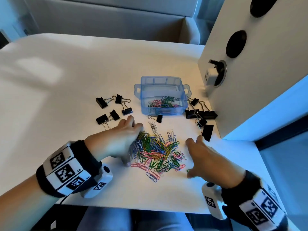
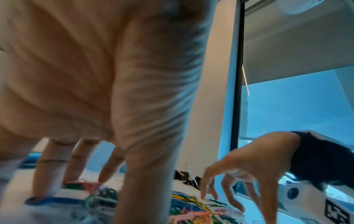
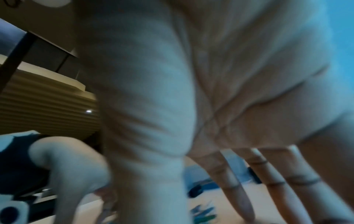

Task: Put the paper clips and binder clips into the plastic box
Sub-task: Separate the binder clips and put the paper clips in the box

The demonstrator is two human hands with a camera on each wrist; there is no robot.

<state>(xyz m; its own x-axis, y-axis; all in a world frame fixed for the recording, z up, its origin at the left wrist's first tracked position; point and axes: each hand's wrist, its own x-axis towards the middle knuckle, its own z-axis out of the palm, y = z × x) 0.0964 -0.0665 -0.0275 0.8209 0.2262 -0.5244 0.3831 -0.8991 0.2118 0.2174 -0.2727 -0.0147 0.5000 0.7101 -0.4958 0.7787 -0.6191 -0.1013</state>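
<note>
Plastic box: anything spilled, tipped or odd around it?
Nothing stands out. Plastic box sits upright and open, some paper clips inside. The loose paper clip pile and black binder clips lie on the table, simply not yet packed.

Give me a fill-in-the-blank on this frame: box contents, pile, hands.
1. The blue plastic box already holds some ____ clips.
2. All the black binder clips lie on the ____, outside the box.
3. The pile of coloured paper clips lies ____ the left hand and the right hand.
4. The box has no ____ on it.

Missing words: paper; table; between; lid
</note>
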